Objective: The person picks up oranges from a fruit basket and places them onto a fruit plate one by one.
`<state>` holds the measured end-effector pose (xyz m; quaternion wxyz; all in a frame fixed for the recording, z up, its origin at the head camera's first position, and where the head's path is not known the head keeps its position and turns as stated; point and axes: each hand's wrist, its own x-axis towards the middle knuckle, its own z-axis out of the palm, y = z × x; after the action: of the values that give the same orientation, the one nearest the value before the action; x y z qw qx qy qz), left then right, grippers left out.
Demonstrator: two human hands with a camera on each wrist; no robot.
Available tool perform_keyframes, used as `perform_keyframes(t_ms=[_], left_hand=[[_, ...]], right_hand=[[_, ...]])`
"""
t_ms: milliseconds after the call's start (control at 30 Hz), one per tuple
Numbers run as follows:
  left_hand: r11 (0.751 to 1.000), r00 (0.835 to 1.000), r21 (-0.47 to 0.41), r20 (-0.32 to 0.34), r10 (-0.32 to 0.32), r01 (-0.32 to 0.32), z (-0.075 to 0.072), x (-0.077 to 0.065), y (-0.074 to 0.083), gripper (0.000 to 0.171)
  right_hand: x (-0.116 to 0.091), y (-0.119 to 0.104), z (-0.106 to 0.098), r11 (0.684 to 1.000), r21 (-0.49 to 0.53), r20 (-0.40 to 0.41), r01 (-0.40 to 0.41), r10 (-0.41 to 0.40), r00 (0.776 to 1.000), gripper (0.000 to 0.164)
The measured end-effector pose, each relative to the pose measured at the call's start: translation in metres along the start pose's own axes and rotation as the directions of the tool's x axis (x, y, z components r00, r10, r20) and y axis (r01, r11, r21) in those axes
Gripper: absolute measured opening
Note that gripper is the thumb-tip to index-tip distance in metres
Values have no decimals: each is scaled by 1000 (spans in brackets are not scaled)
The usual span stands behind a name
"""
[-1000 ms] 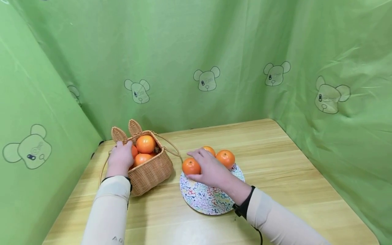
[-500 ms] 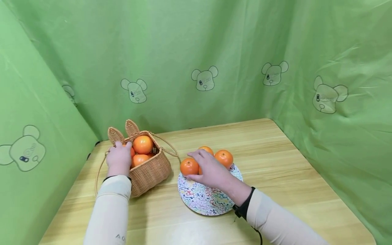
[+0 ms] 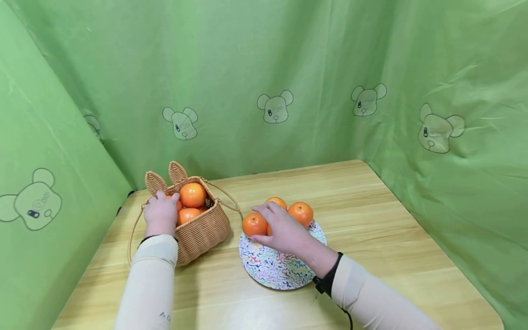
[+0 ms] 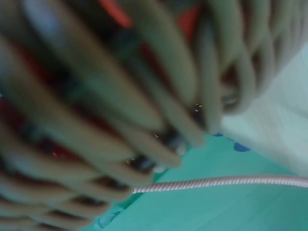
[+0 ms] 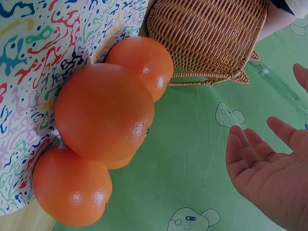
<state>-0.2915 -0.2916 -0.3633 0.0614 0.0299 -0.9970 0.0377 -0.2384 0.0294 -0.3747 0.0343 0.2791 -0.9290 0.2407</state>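
My left hand (image 3: 161,214) reaches over the left side of a wicker basket (image 3: 204,238) with two ear-shaped tops. Its fingers are over an orange (image 3: 178,202) inside; the fingertips are partly hidden, and whether they grip it I cannot tell. Other oranges (image 3: 193,195) fill the basket. In the left wrist view, the blurred basket wall (image 4: 86,96) covers most of the picture. Over a round patterned board (image 3: 276,270), my right hand (image 3: 286,231) hovers beside several oranges (image 3: 254,224). In the right wrist view its fingers are spread, apart from the oranges (image 5: 103,113), holding nothing.
A thin wicker handle (image 3: 227,195) hangs off the basket's right side, another on its left. Green curtains (image 3: 288,55) with printed bear heads stand round the wooden table (image 3: 371,238) at the back and sides. A dark cable (image 3: 349,316) hangs from my right wrist.
The whole head view has shifted slightly, so the basket and board sit a little further left in it. Both hands keep about the same places at the basket and the board.
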Motion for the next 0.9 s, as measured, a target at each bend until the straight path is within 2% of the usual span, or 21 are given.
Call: perform_keyframes(t_ms=[200,333,533,900], left_hand=[[999,994,-31,-99,-36,33,0,-1,-2,35],[995,989,-80,-129,-74,64,-1,-2,-3,38],[992,987,-104,-139,-80,66,-3,-3,-7,64],[974,987,-210,-110,-113,88,-15,-10,-4,81]], right_hand=[[-3,-2,-1,1000,16,0,11,-11,1000,71],[-4,-2,-2,1000,14,-7,20,-20,1000,70],[-5,-3,-3,1000,19,-5,11,-11,1000,70],[-8,-3,-4,1000,21,-7,15,-15,1000,70]])
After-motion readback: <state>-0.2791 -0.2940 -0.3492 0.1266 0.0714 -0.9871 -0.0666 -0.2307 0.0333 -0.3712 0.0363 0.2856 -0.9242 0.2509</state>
